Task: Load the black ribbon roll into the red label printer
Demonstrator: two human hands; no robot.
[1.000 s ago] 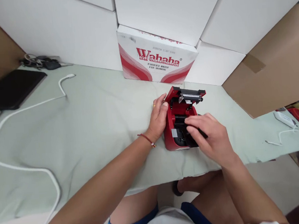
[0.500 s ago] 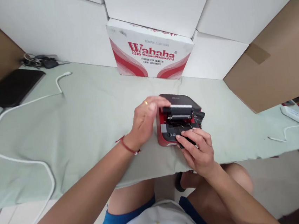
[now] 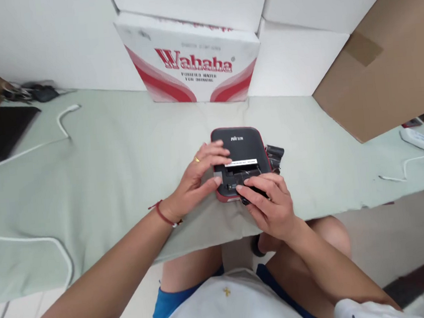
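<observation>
From my seat I see a small red-and-black device (image 3: 243, 147) on the green cloth (image 3: 129, 152), near the middle of the scene, its dark lid lying flat. The left hand (image 3: 196, 176) has its fingers loosely spread and grips nothing; the fingertips are over the left side of the device, beside a white printed strip (image 3: 241, 163). The right hand (image 3: 274, 203) is with bent fingers at the near right corner, on a black film (image 3: 249, 174); whether it pinches this film I cannot tell, because the hand hides it. A dark crumpled piece (image 3: 275, 157) lies just right of the device, and the Wahaha carton (image 3: 196, 75) stands on the far side.
</observation>
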